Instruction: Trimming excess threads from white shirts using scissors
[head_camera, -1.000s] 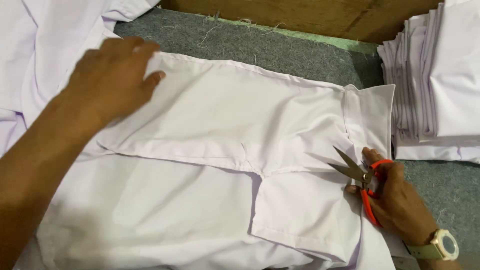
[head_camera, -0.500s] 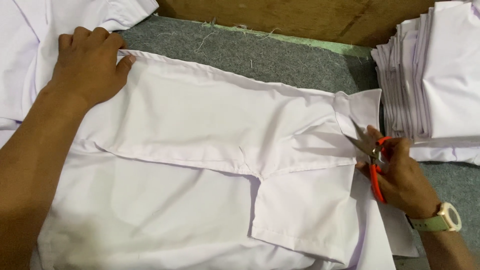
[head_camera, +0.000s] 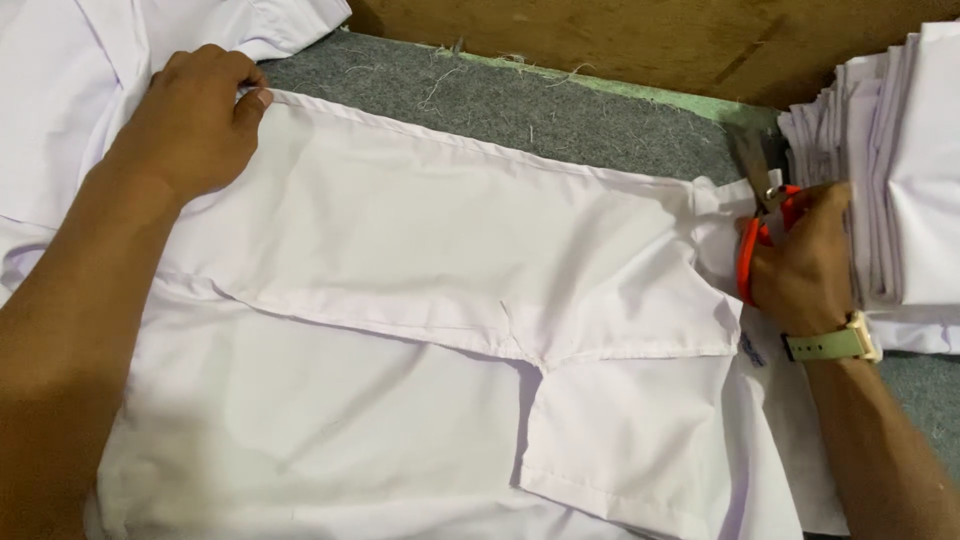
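Observation:
A white garment (head_camera: 450, 300) lies spread flat across the grey felt table (head_camera: 520, 110). My left hand (head_camera: 195, 125) presses its far left corner, fingers curled on the hem. At the garment's right end my right hand (head_camera: 805, 255) grips small scissors with orange handles (head_camera: 760, 215), blades pointing up and away past the cloth's edge. A pale green watch sits on that wrist.
A tall stack of folded white cloth (head_camera: 890, 180) stands at the right, touching my right hand. More white fabric (head_camera: 70, 70) lies at the upper left. A wooden board (head_camera: 650, 40) runs along the table's far edge, with loose threads on the felt.
My left hand slid up and left along the garment to its corner. My right hand with the scissors rose toward the far right edge, and the blades now point away.

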